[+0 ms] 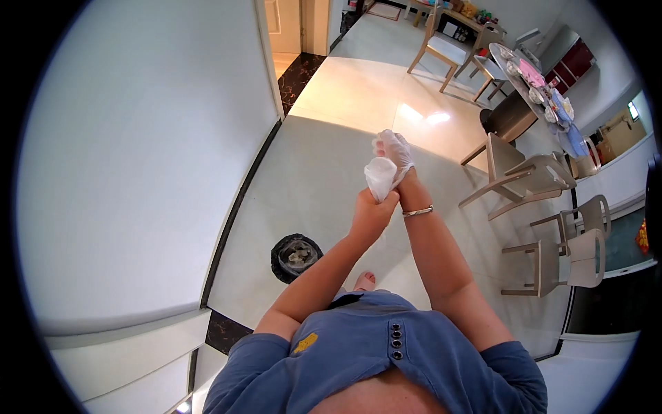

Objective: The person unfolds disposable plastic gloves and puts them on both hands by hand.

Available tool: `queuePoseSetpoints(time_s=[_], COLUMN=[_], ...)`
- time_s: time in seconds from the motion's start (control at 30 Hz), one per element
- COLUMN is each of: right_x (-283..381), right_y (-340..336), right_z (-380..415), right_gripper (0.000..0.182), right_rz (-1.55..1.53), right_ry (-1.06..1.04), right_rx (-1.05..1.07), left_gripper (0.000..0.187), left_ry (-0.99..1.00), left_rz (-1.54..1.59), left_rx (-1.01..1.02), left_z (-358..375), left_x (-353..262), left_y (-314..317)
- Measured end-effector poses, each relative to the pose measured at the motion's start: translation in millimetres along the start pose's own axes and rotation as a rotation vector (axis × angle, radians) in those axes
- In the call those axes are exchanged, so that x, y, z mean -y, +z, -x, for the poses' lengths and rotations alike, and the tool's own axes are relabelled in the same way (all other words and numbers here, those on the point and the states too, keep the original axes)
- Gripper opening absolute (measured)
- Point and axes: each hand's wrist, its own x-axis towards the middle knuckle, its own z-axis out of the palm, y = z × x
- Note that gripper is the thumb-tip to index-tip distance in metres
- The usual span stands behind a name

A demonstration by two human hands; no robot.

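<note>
My right hand [396,150] wears a thin, translucent disposable glove that reaches the wrist, above a silver bracelet [418,212]. Its fingers are curled in, and whether anything lies inside them is hidden. Just below, my bare left hand [374,210] is closed around the base of a crumpled, whitish piece of thin plastic, apparently another disposable glove [381,176]. The plastic widens upward from the left fist and touches or overlaps the heel of the gloved hand. Both hands are held out together in front of my body.
A round black-lined bin [296,258] with some waste inside stands on the floor to the left. A white wall [145,159] runs along the left. Several chairs [520,169] surround a table [514,69] with dishes at the right. A doorway [284,31] is at the back.
</note>
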Motion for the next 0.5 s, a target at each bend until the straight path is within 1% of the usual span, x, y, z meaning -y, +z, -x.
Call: queuePoseSetpoints(time_s=[0.07, 0.13, 0.17, 0.2, 0.27, 0.3, 0.33, 0.37, 0.4, 0.47, 0.5], right_x=[-13, -52, -74, -84, -99, -73, -57, -68, -64, -44, -39], right_y=[-3, -22, -34, -38, -48, -35, -28, -36, -35, -24, -20], right_z=[-8, -50, -67, -67, -67, -26, -2, -13, -8, 10, 21], right_gripper=[0.016, 0.025, 0.025, 0.028, 0.031, 0.031, 0.032, 0.036, 0.036, 0.042, 0.052], right_rz=[0.051, 0.204, 0.203, 0.264, 0.326, 0.606, 0.887, 1.017, 1.018, 0.501, 0.236], right_ry=[0.03, -0.033, -0.032, 0.027, 0.085, 0.023, -0.04, -0.054, -0.05, 0.23, 0.184], right_rx=[-0.008, 0.036, 0.033, 0.064, 0.097, 0.128, 0.159, 0.226, 0.227, 0.304, 0.33], left_gripper=[0.016, 0.016, 0.016, 0.016, 0.01, 0.01, 0.007, 0.007, 0.007, 0.011, 0.013], left_ry=[0.225, 0.249, 0.273, 0.267, 0.454, 0.455, 0.613, 0.769, 0.766, 0.815, 0.829], left_rz=[-0.122, -0.08, -0.035, -0.035, -0.555, -0.554, -0.605, -0.655, -0.655, -0.848, -0.857], left_rx=[-0.16, -0.193, -0.223, -0.221, -0.208, -0.208, -0.201, -0.193, -0.192, 0.07, 0.088], left_z=[0, -7, -9, -9, -11, -9, -3, 4, 12, 28, 31], left_x=[-2, 1, 5, 12, 23, 25, 29, 32, 32, 28, 31], left_y=[5, 6, 6, 3, -6, -6, -5, -5, -6, -9, -13])
